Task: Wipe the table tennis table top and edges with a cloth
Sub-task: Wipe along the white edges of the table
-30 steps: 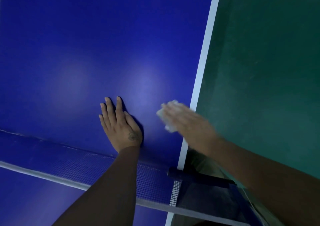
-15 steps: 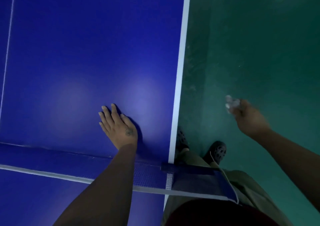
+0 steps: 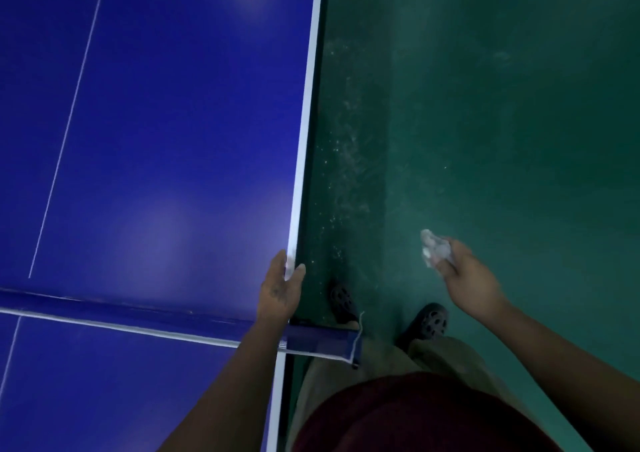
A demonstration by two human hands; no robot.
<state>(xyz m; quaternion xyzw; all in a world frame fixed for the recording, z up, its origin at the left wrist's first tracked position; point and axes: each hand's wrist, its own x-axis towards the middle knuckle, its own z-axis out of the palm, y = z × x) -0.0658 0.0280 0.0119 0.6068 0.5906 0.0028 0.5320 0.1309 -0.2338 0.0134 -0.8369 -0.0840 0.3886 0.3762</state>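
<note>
Blue table tennis table top [image 3: 166, 122], marked with thin white lines, fills the left half of the view, seen from above. Its white-banded right edge [image 3: 306, 133] runs from the top of the view down toward the person standing beside it. A blue net [image 3: 138, 314] with a white top band crosses the table low in the view, ending at a blue net clamp [image 3: 322, 342] that sticks out past the edge.

The left hand [image 3: 280, 287] clasps the table's right edge just beyond the net, one digit lying on the top surface and another hooked over the side. The rest of its fingers are hidden.

The right hand [image 3: 467, 278] is held out over the dark green floor [image 3: 519, 122], well apart from the table, its fingers closed around a crumpled white cloth [image 3: 434, 248]. The cloth touches nothing but the hand.

Pale specks dot the floor close beside the table's edge. Two dark perforated clogs [image 3: 431, 320] stand on the floor near the net clamp, below beige trousers [image 3: 446, 354] and a dark red shirt [image 3: 415, 417].
</note>
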